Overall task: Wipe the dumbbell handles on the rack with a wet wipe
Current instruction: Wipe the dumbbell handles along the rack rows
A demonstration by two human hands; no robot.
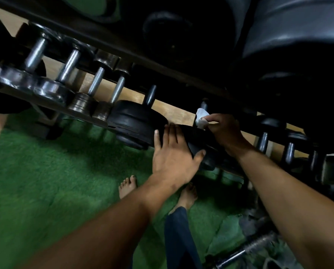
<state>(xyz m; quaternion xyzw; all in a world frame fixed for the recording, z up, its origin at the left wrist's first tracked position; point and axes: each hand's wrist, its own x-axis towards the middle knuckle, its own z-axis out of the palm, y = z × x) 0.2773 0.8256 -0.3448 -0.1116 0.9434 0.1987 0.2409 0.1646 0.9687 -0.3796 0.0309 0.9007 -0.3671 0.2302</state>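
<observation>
Item: wet wipe, white, bunched into a soft wad. Location: pinched at the fingertips of the right hand, pressed against the dark handle of a black dumbbell on the lower tier of the dumbbell rack, toward 2 o'clock from the frame's centre. Grip: fingers curled round the wad, thumb closing on it; only a corner of the wipe shows above the knuckles.

Item: left hand. State: fingers straight and spread, palm laid flat against the black plate of the same dumbbell, holding nothing. It looks to be steadying the weight, though the dim light makes the exact contact hard to read.

Item: neighbouring dumbbells. Chrome-handled ones sit at 10 o'clock; a large black rubber dumbbell lies just left of the left hand; further dark-handled ones run off toward 3 o'clock.

Handling notes: the wipe is light, limp and damp, likely to slip or unfold unless kept bunched; best wrapped round a handle and drawn along it. The dumbbells are heavy and rigid, and may roll in their cradles under a sideways push, so bracing at the plate is sensible. The handle mid-span, between the plates, is the place to take hold with the wipe.

Surroundings: green turf floor, bare feet at 6 o'clock.
</observation>
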